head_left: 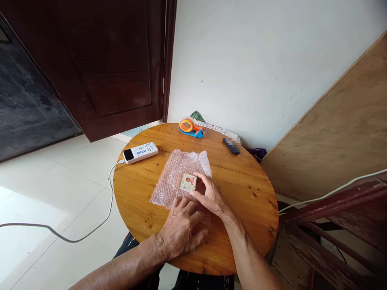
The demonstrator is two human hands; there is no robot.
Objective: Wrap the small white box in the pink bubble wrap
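**A:** And there's the small cream cardboard box with red print [188,182], sitting over the sheet of clear bubble wrap [169,181], on the near half of it!

**B:** Right hand [212,196] on it: thumb at the near corner, forefinger at the far one, holding the box by its right side. How firm is that grip? Can't tell from here.

**A:** Left hand [183,225], palm down, fingers loosely bent, thumb spread away! Fingertips right at the near edge of the wrap; whether they press on it, I can't say.

**B:** All this on the round, varnished wooden table [248,209]. Far edge, an orange-and-blue tape dispenser [196,129]!

**A:** Over to the left, a white oblong device with a black screen [145,151], pale cable [72,241] running from its end, off the table and across the floor.

**B:** And beyond the wrap on the right, a dark, slim object [232,147], partly blurred, lying at an angle, well apart from both hands.
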